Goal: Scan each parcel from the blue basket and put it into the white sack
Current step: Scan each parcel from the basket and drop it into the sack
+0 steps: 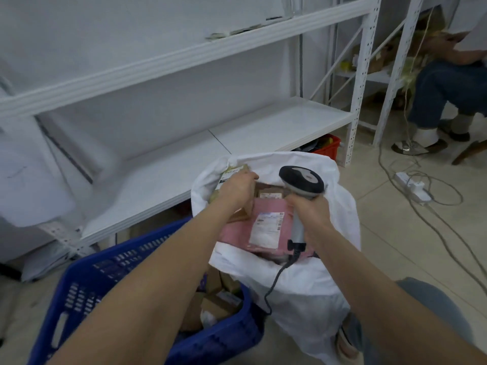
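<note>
1. Left hand (237, 188) grip is clamped on a brown parcel (232, 172), right at the mouth of the white sack (303, 293).
2. Right hand (311, 214) grip is wrapped round the scanner (301, 181) handle.
3. Blue basket (87, 285) sits just beside the sack.

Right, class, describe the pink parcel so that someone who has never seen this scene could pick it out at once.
Find the big white sack standing open on the floor beside the blue basket. In its mouth, beside the grey scanner, lies the pink parcel. It is flat, bears a white label, and is the only pink one among brown parcels.
</note>
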Tool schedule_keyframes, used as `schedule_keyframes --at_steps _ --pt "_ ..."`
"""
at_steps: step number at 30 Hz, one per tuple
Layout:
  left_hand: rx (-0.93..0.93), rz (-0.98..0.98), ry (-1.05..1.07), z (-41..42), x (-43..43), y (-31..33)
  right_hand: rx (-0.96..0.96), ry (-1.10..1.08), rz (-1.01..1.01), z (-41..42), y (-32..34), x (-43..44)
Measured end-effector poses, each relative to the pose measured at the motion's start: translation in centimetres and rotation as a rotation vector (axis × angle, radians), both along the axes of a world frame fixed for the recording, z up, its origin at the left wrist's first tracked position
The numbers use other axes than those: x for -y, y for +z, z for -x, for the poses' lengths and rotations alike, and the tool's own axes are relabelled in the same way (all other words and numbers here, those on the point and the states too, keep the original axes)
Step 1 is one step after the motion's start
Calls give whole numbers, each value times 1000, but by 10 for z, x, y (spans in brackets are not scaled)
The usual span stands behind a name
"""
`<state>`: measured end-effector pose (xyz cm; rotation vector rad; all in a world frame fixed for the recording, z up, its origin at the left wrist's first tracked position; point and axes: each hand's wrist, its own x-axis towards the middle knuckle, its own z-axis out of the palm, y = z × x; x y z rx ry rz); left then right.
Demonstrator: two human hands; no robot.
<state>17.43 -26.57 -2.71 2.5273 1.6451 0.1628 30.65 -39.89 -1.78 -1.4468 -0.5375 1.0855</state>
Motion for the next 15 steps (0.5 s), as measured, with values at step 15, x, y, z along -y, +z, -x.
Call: schedule_keyframes --at_steps 15 --pt "-74 209 393 283 97 -52 99 557 164 223 -56 21"
